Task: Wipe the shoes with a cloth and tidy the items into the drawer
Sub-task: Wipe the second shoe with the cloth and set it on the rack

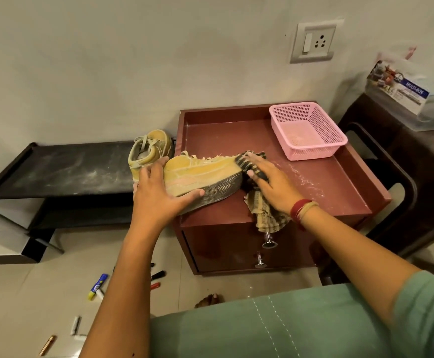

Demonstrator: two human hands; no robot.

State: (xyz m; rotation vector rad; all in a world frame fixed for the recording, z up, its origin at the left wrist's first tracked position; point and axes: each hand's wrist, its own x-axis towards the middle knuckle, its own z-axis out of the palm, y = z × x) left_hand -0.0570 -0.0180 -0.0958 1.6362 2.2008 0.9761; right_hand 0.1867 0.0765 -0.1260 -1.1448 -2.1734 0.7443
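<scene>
A dusty yellow shoe (pixel 203 171) lies tilted on its side on the red-brown drawer cabinet (pixel 327 187), sole turned toward me. My left hand (pixel 156 195) grips its heel end, thumb on the sole. My right hand (pixel 267 182) holds a striped cloth (pixel 265 213) and presses it against the shoe's toe; the cloth's tail hangs over the cabinet's front edge. A second yellow shoe (pixel 150 148) stands upright on the black low rack (pixel 63 169) just left of the cabinet.
A pink mesh basket (pixel 307 131) sits at the cabinet's back right. Two drawer knobs (pixel 269 244) show on the front. Markers and pens (pixel 98 285) are scattered on the floor tiles. A dark stand with a plastic box (pixel 404 96) is at the right.
</scene>
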